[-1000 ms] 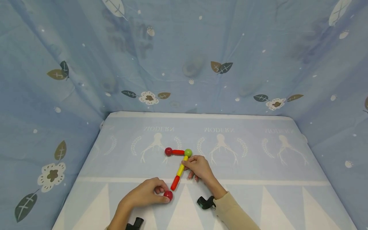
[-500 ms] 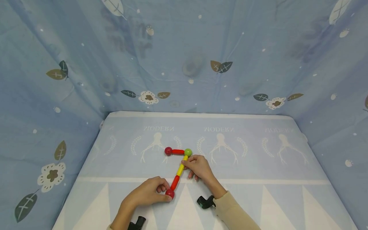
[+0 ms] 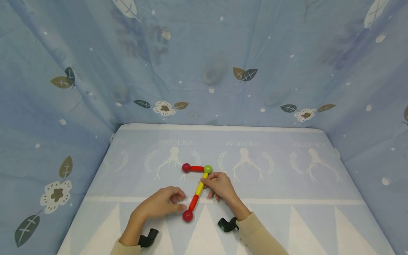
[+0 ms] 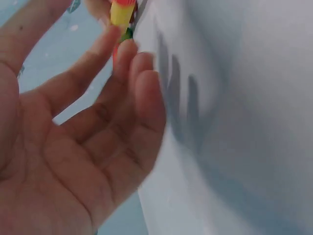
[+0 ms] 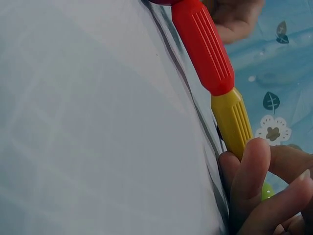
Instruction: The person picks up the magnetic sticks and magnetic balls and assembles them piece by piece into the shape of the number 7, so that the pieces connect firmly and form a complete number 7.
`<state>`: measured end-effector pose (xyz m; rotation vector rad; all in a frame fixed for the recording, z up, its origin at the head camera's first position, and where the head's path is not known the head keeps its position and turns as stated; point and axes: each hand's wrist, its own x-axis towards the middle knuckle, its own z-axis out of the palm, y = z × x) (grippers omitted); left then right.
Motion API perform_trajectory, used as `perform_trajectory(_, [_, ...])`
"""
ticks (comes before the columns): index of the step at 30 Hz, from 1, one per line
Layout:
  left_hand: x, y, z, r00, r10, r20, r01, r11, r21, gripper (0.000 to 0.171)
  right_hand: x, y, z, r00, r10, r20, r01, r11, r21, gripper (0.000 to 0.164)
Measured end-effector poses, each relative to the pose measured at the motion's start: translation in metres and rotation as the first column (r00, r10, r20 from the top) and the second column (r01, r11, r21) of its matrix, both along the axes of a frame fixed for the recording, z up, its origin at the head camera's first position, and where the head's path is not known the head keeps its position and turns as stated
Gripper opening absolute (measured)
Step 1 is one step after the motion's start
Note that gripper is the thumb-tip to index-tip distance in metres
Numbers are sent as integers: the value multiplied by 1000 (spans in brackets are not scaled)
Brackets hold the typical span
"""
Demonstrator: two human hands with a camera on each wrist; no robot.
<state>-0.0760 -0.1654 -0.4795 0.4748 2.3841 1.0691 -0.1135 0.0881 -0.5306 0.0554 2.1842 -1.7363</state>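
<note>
Ribbed rods and balls join into a Z-like chain on the table in the head view. At its far side a red ball (image 3: 186,168) connects through a red rod (image 3: 197,169) to a green ball (image 3: 208,169). From there a yellow rod (image 3: 199,188) runs toward the near side, meeting a second red rod (image 3: 193,203) that ends at another red ball (image 3: 187,216). My right hand (image 3: 220,185) pinches the yellow rod between thumb and finger, also visible in the right wrist view. Just left of the near red ball hovers my left hand (image 3: 164,202), fingers loosely bent, holding nothing.
The patterned cloth (image 3: 274,184) covers the table, with blue curtains (image 3: 204,63) behind and at the sides. A black wrist-worn device (image 3: 148,238) sits at the left wrist, another black device (image 3: 227,224) at the right.
My left hand brought the near red ball against the red rod's end, then released it and drew back up and left. My right hand has stayed on the yellow rod.
</note>
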Motion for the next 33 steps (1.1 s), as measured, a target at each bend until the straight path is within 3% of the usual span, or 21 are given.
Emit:
perform_trajectory(3, [-16,1,1,989,129,-67,-126,991,44,33,0,0,0,1000,0,4,0,1000,-1,37])
perform_trajectory(6, [-33,6,1,954,256,-157,-247,966,78,36,0,1,0,1000,1,2,-1,1000,0,37])
perform_trajectory(8, [-43,9,0,931,299,-207,-287,954,85,40,0,1,-1,1000,2,-2,-2,1000,3,38])
perform_trajectory(11, [-56,14,-1,920,303,-248,-294,953,73,46,0,1,-1,1000,2,-5,-2,1000,5,38])
perform_trajectory(18, [-74,20,-13,934,263,-240,-263,964,35,57,0,0,-1,1000,4,-12,-4,1000,12,36])
perform_trajectory(33, [-82,20,-24,952,261,-161,-255,965,58,40,0,0,-1,1000,7,-7,-7,1000,-4,35])
